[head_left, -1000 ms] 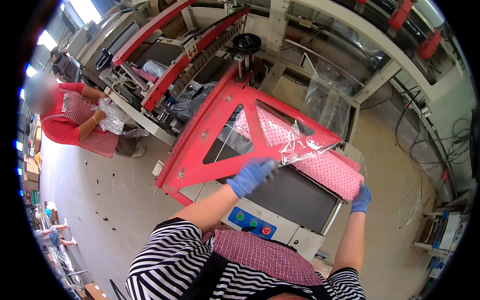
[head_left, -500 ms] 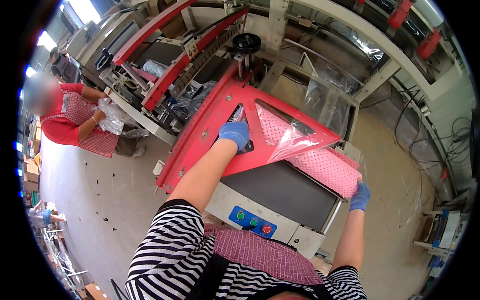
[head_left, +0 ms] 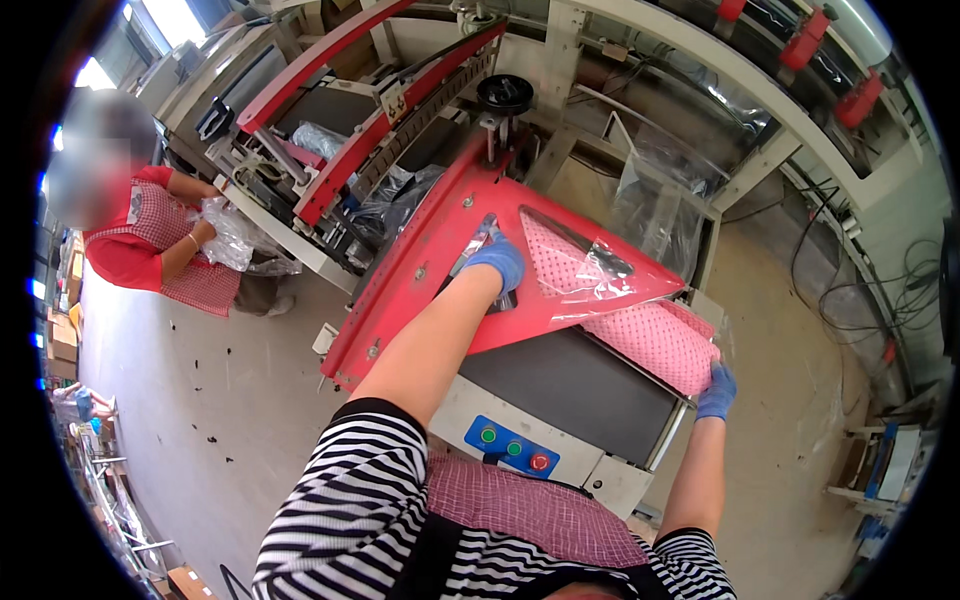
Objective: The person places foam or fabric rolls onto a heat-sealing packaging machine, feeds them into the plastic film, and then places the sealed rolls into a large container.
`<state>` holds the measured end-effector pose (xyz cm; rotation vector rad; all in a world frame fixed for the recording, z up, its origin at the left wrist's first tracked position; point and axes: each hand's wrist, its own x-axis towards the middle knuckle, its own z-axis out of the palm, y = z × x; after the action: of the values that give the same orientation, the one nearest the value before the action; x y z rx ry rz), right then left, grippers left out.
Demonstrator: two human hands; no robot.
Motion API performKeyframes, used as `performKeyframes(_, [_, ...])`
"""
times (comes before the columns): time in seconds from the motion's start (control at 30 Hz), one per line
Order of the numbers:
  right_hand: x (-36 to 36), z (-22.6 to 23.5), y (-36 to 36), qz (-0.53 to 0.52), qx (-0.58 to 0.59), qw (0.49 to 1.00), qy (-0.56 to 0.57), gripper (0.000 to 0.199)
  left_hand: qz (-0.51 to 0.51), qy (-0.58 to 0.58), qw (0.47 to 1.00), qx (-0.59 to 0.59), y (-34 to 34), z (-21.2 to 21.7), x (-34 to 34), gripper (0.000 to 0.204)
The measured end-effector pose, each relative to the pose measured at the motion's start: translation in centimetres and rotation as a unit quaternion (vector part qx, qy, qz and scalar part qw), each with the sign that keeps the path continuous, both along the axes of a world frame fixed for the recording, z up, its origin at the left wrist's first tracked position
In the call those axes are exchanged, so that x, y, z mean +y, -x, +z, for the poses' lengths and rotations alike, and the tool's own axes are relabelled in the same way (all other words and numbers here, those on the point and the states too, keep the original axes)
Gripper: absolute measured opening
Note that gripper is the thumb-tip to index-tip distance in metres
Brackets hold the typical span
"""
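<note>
My left hand [head_left: 497,262], in a blue glove, grips a handle on the red hinged frame [head_left: 420,270] of a sealing machine. A pink dotted cloth in a clear plastic bag [head_left: 652,340] lies on the machine's black belt [head_left: 560,385], partly under the frame and showing through its triangular opening. At the belt's right edge my gloved right hand [head_left: 716,392] holds the near corner of that bag. My arms wear striped sleeves.
A blue control panel with green and red buttons [head_left: 510,447] faces me below the belt. Clear film [head_left: 650,205] hangs behind the frame. At the left, a person in a red shirt and checked apron [head_left: 140,240] handles a plastic bag [head_left: 228,235] at another red-railed machine [head_left: 330,150].
My left hand left the pink bag and rose to the handle on the red frame. The right hand stayed at the bag's corner.
</note>
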<state>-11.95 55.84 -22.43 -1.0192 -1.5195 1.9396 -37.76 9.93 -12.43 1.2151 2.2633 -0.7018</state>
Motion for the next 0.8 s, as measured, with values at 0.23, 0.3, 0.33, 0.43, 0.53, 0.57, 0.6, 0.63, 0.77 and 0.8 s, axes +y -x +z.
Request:
performKeyframes(0.23, [-2.1,-0.8,2.8,0.021,0.005,1.0,-0.019,0.033,0.123,-0.116,0.985,-0.025,-2.4,2.6,-1.8,0.029])
performKeyframes(0.3, [-3.9,-1.0,3.9,0.027,-0.023,0.999,-0.037,0.035,0.211,-0.171,0.961,-0.039,-4.1,2.2,-2.9,0.034])
performKeyframes(0.33, [-4.8,-0.8,4.6,0.039,-0.021,0.998,-0.037,0.036,0.277,-0.215,0.935,-0.046,-4.7,2.0,-3.4,0.037])
performKeyframes(0.43, [-4.9,-1.1,5.5,0.048,-0.018,0.998,-0.046,0.037,0.435,-0.414,0.8,0.001,-6.6,3.4,-4.1,0.043])
performKeyframes(0.53, [-9.0,-0.4,7.4,0.068,-0.006,0.998,-0.006,0.037,0.409,-0.383,0.804,0.201,-3.9,2.4,-12.1,0.03])
performKeyframes(0.57, [-9.0,-0.4,7.4,0.062,0.0,0.998,0.004,0.037,0.516,-0.411,0.724,0.203,-2.9,4.6,-13.8,0.037])
performKeyframes(0.6, [-10.2,-0.2,8.0,0.079,-0.005,0.997,0.015,0.037,0.514,-0.416,0.694,0.284,-2.6,3.7,-17.5,0.047])
performKeyframes(0.63, [-10.6,-0.5,8.6,0.085,-0.002,0.996,0.012,0.037,0.698,-0.367,0.602,0.125,-0.4,2.6,-19.8,0.052])
performKeyframes(0.77, [-13.7,-0.8,10.7,0.087,0.025,0.996,0.006,0.041,0.77,-0.509,0.334,-0.191,4.1,-3.7,-21.9,0.045])
performKeyframes(0.8, [-14.7,-0.8,11.1,0.085,0.013,0.996,0.002,0.041,0.763,-0.531,0.225,-0.291,4.6,-5.4,-22.5,0.043])
